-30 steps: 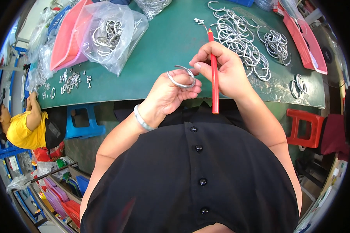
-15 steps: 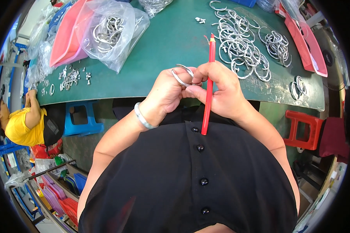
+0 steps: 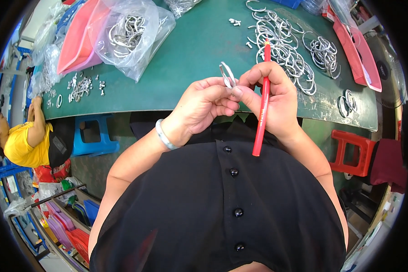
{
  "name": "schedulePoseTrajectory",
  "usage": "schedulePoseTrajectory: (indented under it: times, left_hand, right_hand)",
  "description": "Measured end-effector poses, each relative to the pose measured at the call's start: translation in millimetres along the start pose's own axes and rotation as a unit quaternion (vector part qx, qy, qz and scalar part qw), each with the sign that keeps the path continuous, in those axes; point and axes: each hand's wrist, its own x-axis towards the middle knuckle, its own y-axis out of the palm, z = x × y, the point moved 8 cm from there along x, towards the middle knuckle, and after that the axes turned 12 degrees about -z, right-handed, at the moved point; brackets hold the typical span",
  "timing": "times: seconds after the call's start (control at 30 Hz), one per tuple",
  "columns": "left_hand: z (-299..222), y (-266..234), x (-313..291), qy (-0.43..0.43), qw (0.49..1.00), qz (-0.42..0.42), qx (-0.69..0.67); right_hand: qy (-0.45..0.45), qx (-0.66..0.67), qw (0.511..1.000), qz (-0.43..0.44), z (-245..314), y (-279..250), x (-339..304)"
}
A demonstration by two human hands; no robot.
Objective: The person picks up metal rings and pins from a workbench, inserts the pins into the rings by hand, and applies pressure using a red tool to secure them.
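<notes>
A silver bangle (image 3: 229,71) stands up between my hands over the front edge of the green table (image 3: 195,50). Its lower end is pinched by my left hand (image 3: 203,100), and the thumb of my right hand (image 3: 276,102) presses against it there too. Across the right palm runs a red pencil (image 3: 262,119), gripped with its tip pointing away from me. Past that tip spreads a loose pile of silver bangles (image 3: 276,38). A smaller heap of bangles (image 3: 322,52) lies right of the pile, and a few bangles (image 3: 347,103) rest near the right corner.
At the left, a clear plastic bag (image 3: 133,38) of metal pieces leans against a pink basket (image 3: 79,43), with small metal parts (image 3: 81,88) scattered nearby. A pink tray (image 3: 358,54) stands far right. Blue (image 3: 95,136) and red (image 3: 352,152) stools flank me. A person in yellow (image 3: 29,143) sits left.
The bangle has been turned from tilted left to nearly upright. My right hand and the pencil have shifted right, and the left hand's fingers have moved slightly forward.
</notes>
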Motion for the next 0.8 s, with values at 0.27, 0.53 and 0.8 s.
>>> schedulePoseTrajectory:
  times: [0.27, 0.53, 0.8]
  left_hand:
    - [1.1, 5.0, -1.6, -0.004, 1.0, 0.022, 0.0]
    - [0.2, 7.3, -2.4, 0.006, 0.999, 0.044, -0.006]
    - [1.5, 9.8, -2.7, 0.003, 0.998, 0.058, -0.003]
  right_hand:
    - [-0.079, -0.021, 0.997, -0.01, 9.5, -4.7, -6.7]
    - [-0.151, -0.044, 0.987, 0.022, 22.0, -0.4, -9.1]
    - [-0.165, -0.059, 0.985, 0.007, 24.1, -0.1, -11.0]
